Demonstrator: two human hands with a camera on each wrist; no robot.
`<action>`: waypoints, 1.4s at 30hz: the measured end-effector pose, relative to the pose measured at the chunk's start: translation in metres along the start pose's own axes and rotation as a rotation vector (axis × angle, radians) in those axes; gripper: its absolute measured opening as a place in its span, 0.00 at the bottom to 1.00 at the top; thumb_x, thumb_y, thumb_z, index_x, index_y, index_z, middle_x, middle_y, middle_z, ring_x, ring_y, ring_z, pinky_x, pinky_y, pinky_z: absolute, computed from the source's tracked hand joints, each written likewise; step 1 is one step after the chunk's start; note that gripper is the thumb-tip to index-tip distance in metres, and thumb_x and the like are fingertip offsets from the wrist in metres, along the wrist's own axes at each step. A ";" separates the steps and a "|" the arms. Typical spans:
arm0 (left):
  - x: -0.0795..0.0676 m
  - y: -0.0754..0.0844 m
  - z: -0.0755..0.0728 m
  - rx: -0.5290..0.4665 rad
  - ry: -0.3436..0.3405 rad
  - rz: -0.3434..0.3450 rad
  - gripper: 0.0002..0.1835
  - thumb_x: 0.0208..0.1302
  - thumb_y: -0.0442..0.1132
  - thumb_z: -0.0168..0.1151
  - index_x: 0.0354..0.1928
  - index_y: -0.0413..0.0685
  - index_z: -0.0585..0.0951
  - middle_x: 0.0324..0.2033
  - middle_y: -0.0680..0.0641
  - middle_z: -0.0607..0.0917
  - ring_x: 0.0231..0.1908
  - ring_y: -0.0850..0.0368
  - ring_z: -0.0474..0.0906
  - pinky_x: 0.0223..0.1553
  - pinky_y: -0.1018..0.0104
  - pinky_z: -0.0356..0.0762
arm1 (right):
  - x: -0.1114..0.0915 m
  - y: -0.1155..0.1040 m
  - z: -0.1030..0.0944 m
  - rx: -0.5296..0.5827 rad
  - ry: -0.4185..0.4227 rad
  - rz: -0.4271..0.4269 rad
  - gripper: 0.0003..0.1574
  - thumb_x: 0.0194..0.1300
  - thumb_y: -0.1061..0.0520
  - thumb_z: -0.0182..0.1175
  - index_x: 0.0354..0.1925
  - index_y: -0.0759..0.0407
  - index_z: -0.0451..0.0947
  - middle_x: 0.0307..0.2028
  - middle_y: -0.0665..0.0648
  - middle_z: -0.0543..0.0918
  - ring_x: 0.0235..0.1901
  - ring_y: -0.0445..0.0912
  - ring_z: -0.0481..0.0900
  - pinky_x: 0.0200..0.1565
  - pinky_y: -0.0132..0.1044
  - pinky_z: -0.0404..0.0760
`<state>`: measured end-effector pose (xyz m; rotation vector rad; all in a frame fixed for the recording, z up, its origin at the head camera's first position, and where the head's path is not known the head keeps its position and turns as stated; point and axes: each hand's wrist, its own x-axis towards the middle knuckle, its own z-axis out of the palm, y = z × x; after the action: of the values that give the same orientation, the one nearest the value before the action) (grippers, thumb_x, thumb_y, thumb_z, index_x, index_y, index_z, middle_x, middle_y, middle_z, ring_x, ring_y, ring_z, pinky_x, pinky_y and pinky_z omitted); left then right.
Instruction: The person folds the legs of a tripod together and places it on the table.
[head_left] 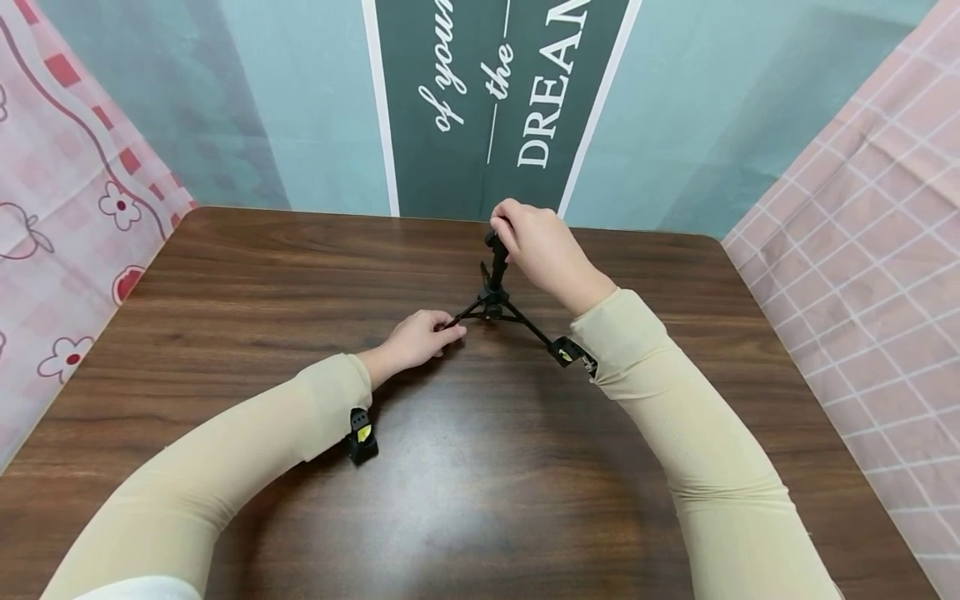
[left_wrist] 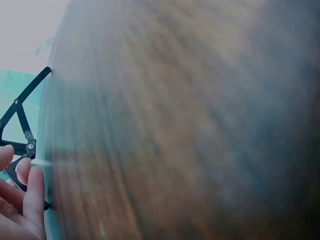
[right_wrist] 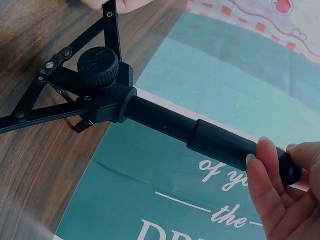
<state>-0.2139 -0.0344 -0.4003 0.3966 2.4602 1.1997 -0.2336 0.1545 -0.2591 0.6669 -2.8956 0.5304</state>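
A small black tripod (head_left: 492, 297) stands on the table with its legs spread. My right hand (head_left: 542, 250) pinches the top end of its upright tube; the right wrist view shows thumb and fingers around the end of the black tube (right_wrist: 220, 142). Below that tube a round ribbed knob (right_wrist: 98, 67) sits on the leg hub. My left hand (head_left: 422, 337) holds one leg between thumb and fingers, near its outer end. In the left wrist view the left hand (left_wrist: 20, 200) appears at the lower left beside the dark legs (left_wrist: 22, 112).
The brown wooden table (head_left: 450, 483) has its far edge just behind the tripod. A teal backdrop (head_left: 315, 100) with lettering hangs there. Pink patterned cloths stand at the left (head_left: 67, 208) and right (head_left: 892, 250). A black camera (head_left: 363, 435) is strapped to the left sleeve.
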 end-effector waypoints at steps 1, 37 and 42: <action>0.000 0.000 0.000 -0.017 -0.006 -0.001 0.15 0.69 0.50 0.52 0.43 0.48 0.81 0.32 0.47 0.80 0.31 0.57 0.79 0.33 0.65 0.78 | 0.000 0.000 0.000 -0.001 0.001 0.000 0.18 0.75 0.51 0.40 0.49 0.61 0.71 0.36 0.56 0.79 0.26 0.45 0.79 0.39 0.41 0.75; 0.003 -0.003 0.012 -0.222 0.158 -0.086 0.19 0.71 0.49 0.49 0.37 0.44 0.83 0.28 0.50 0.76 0.28 0.60 0.74 0.32 0.70 0.76 | -0.002 0.000 0.001 0.011 0.026 -0.002 0.18 0.75 0.51 0.40 0.48 0.60 0.71 0.36 0.56 0.79 0.26 0.44 0.79 0.36 0.40 0.75; 0.002 -0.003 0.013 -0.273 0.157 -0.070 0.18 0.71 0.47 0.49 0.39 0.41 0.83 0.27 0.50 0.76 0.32 0.59 0.74 0.34 0.69 0.77 | -0.002 0.000 0.000 0.014 0.023 -0.001 0.18 0.75 0.51 0.40 0.48 0.60 0.72 0.35 0.56 0.79 0.25 0.44 0.78 0.36 0.40 0.74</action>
<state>-0.2101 -0.0266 -0.4109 0.1434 2.3672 1.5623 -0.2317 0.1547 -0.2597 0.6596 -2.8725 0.5555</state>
